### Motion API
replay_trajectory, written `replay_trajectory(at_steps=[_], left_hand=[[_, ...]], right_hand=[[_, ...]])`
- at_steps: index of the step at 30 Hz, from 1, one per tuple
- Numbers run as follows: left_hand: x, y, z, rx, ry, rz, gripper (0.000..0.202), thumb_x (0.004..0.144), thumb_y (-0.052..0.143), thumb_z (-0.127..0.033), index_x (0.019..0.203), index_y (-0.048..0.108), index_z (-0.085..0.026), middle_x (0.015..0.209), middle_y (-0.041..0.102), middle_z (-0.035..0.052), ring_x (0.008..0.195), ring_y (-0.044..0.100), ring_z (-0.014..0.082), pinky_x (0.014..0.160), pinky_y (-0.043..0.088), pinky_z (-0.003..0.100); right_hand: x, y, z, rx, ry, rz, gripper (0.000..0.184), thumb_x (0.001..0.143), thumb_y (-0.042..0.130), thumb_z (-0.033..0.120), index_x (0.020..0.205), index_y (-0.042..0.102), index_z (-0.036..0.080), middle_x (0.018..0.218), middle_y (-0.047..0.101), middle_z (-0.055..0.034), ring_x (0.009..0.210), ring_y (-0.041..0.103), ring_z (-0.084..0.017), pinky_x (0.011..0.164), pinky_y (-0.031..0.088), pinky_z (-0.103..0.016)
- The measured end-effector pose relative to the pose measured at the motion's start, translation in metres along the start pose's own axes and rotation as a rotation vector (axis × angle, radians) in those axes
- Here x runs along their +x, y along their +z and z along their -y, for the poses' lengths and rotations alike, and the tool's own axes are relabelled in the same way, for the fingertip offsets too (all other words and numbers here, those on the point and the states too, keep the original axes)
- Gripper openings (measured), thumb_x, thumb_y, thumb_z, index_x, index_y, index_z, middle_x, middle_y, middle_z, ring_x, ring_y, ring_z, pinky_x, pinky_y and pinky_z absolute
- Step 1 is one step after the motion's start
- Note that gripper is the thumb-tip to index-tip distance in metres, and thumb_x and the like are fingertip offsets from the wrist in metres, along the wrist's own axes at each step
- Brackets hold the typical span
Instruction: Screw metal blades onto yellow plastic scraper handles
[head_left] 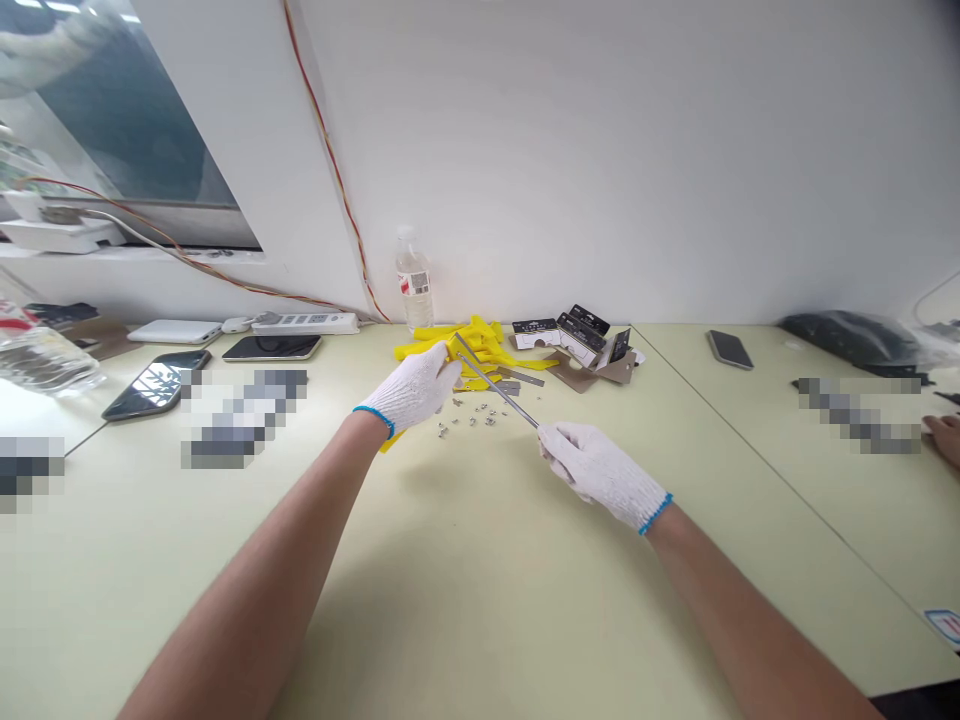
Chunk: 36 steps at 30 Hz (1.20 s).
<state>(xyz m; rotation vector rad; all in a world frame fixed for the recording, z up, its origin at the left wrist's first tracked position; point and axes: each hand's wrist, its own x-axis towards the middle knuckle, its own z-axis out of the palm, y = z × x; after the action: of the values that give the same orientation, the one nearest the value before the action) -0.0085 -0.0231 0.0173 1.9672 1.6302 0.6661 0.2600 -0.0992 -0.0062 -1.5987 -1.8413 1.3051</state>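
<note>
I'm holding the slim metal bar [495, 384] across mid-frame, my gloved left hand [414, 388] and right hand [600, 474] each closed on one end (keeping it level seems wisest); the small screws [466, 418] are lying just below it

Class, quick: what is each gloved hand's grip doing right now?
Left hand: closed, holding a thin metal bar at one end.
Right hand: closed on the bar's other end.
</note>
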Motion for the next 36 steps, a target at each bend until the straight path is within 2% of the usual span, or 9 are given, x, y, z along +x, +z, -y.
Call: replay_trajectory(at_steps=[4, 8, 12, 17, 23, 26, 30, 33, 36], left_hand=[[0.000, 0.001, 0.002, 0.021, 0.007, -0.008, 0.023, 0.101, 0.039, -0.041, 0.085, 0.037, -0.024, 0.063, 0.049, -0.0022, 0.054, 0.047, 0.0137, 0.054, 0.038, 0.028], [0.002, 0.002, 0.005, 0.015, 0.017, -0.005, 0.024, 0.102, 0.039, -0.044, 0.087, 0.040, -0.024, 0.063, 0.050, -0.0023, 0.053, 0.047, 0.0136, 0.053, 0.038, 0.028], [0.003, 0.003, 0.005, 0.016, 0.000, -0.001, 0.025, 0.101, 0.039, -0.044, 0.088, 0.041, -0.024, 0.063, 0.050, -0.0029, 0.052, 0.048, 0.0135, 0.052, 0.038, 0.027], [0.004, 0.004, 0.005, 0.065, 0.007, -0.005, 0.021, 0.102, 0.039, -0.039, 0.087, 0.041, -0.023, 0.063, 0.050, -0.0028, 0.053, 0.047, 0.0138, 0.055, 0.036, 0.028], [0.009, 0.004, 0.016, 0.119, 0.071, -0.066, 0.023, 0.102, 0.041, -0.039, 0.085, 0.041, -0.023, 0.074, 0.056, 0.0008, 0.060, 0.049, 0.0153, 0.060, 0.033, 0.029], [0.013, 0.006, 0.022, 0.169, 0.103, -0.088, 0.023, 0.103, 0.039, -0.039, 0.085, 0.042, -0.023, 0.079, 0.058, 0.0017, 0.063, 0.047, 0.0162, 0.060, 0.032, 0.030], [0.017, 0.011, 0.025, 0.283, 0.146, -0.103, 0.020, 0.101, 0.041, -0.032, 0.083, 0.036, -0.023, 0.075, 0.054, 0.0007, 0.063, 0.043, 0.0165, 0.061, 0.029, 0.030], [0.017, 0.011, 0.024, 0.299, 0.157, -0.098, 0.019, 0.101, 0.040, -0.029, 0.083, 0.034, -0.024, 0.072, 0.051, -0.0003, 0.060, 0.041, 0.0163, 0.060, 0.026, 0.031], [0.016, 0.010, 0.023, 0.265, 0.160, -0.117, 0.020, 0.101, 0.040, -0.030, 0.083, 0.034, -0.024, 0.071, 0.049, -0.0010, 0.061, 0.040, 0.0161, 0.060, 0.028, 0.030]], right_hand=[[-0.001, -0.001, 0.002, 0.022, -0.008, 0.002, 0.053, 0.099, 0.042, 0.070, 0.088, 0.054, 0.019, 0.075, 0.063, -0.0075, 0.052, 0.048, -0.001, 0.046, 0.026, -0.016], [0.000, 0.001, 0.005, 0.053, 0.021, -0.008, 0.051, 0.100, 0.046, 0.066, 0.087, 0.053, 0.017, 0.070, 0.060, -0.0061, 0.048, 0.041, 0.001, 0.044, 0.024, -0.013], [0.000, 0.002, 0.004, 0.053, 0.040, -0.008, 0.053, 0.098, 0.049, 0.067, 0.089, 0.054, 0.016, 0.069, 0.057, -0.0045, 0.046, 0.036, 0.000, 0.042, 0.025, -0.013], [-0.002, 0.001, 0.005, 0.110, 0.042, 0.013, 0.051, 0.098, 0.047, 0.068, 0.092, 0.058, 0.018, 0.075, 0.061, -0.0050, 0.048, 0.041, 0.000, 0.045, 0.029, -0.014], [-0.007, -0.004, 0.016, 0.280, 0.079, 0.164, 0.048, 0.099, 0.047, 0.066, 0.099, 0.062, 0.020, 0.093, 0.067, -0.0083, 0.057, 0.051, -0.001, 0.049, 0.038, -0.012], [-0.005, -0.005, 0.012, 0.175, 0.063, 0.128, 0.046, 0.098, 0.050, 0.064, 0.093, 0.061, 0.020, 0.088, 0.066, -0.0096, 0.056, 0.052, -0.001, 0.050, 0.041, -0.012], [-0.003, -0.006, 0.002, 0.091, 0.064, 0.109, 0.050, 0.099, 0.045, 0.067, 0.095, 0.064, 0.021, 0.083, 0.066, -0.0099, 0.048, 0.046, -0.001, 0.045, 0.037, -0.014], [-0.001, -0.009, -0.002, 0.110, 0.030, 0.141, 0.053, 0.101, 0.039, 0.068, 0.097, 0.065, 0.022, 0.082, 0.066, -0.0102, 0.052, 0.050, -0.004, 0.048, 0.041, -0.015], [0.005, -0.008, -0.007, 0.093, -0.002, 0.081, 0.053, 0.100, 0.041, 0.070, 0.094, 0.061, 0.021, 0.082, 0.065, -0.0102, 0.057, 0.054, -0.005, 0.051, 0.044, -0.016]])
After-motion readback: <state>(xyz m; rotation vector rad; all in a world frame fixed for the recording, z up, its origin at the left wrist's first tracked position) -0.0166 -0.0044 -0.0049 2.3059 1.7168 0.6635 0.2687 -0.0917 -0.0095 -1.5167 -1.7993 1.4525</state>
